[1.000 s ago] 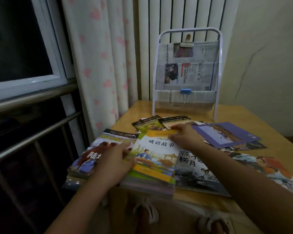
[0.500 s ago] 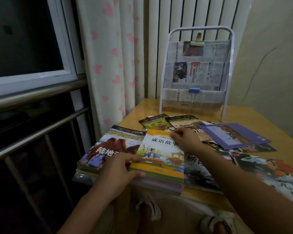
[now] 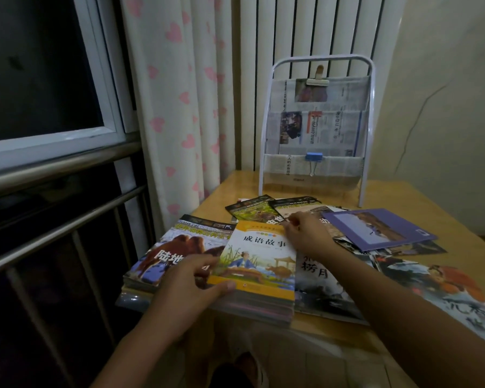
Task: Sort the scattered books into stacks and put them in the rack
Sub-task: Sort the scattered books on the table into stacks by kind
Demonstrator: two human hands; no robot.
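The yellow-bordered storybook (image 3: pixel 256 264) is held at two opposite corners: the left hand (image 3: pixel 191 287) grips its near left corner, thumb laid on the cover and fingers tucked at the edge, while the right hand (image 3: pixel 305 236) pinches its far right corner with curled fingers. The diagonal hold is judged to be for squaring or lifting the book together with the thick pile of pages seen beneath it, so that a tidy stack is formed. This book sits at the near edge of the bench (image 3: pixel 389 191), overlapping the camel-cover book (image 3: pixel 174 247) on its left, which also tops a pile, and a dark ink-painting book (image 3: pixel 319 287) on its right. Its cover is bright, glossy and flat, with a seated figure by water and a pavilion. Further books are fanned out behind and to the right, among them a purple book (image 3: pixel 381 228) and an orange-figure picture book (image 3: pixel 443 287). The white-framed rack (image 3: pixel 317 124), lined with clipped newspaper pockets, is stood upright at the back of the bench, well apart from the hands.
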